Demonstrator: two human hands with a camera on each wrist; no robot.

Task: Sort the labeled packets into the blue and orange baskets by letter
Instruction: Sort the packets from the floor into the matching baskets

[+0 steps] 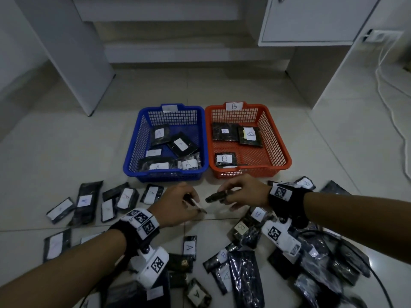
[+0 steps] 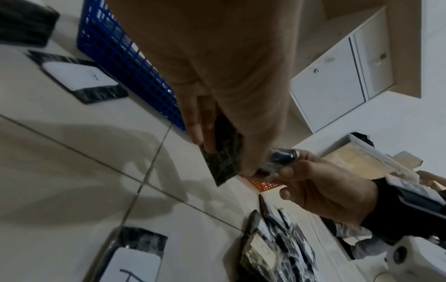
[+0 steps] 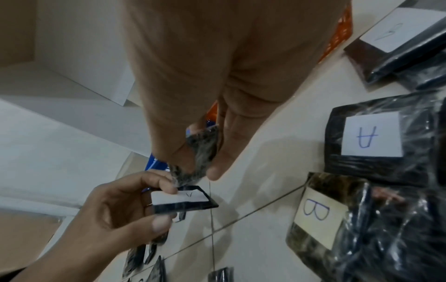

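My left hand (image 1: 178, 203) pinches a small black packet (image 1: 196, 205) with a white label; in the right wrist view that packet (image 3: 183, 199) shows what looks like an A. My right hand (image 1: 240, 194) grips a dark crumpled packet (image 1: 216, 196), seen between its fingers as the dark packet (image 3: 202, 150) in the right wrist view; its label is hidden. Both hands hover over the floor just in front of the blue basket (image 1: 133, 152) holding A packets and the orange basket (image 1: 280, 150) tagged B, holding B packets.
Many black labeled packets lie scattered on the tiled floor: a row at left (image 1: 85, 201), a pile at right (image 1: 255, 223) and more near me (image 1: 189, 247). White cabinets (image 1: 311, 21) stand behind the baskets. A white cable (image 1: 398, 121) runs along the right.
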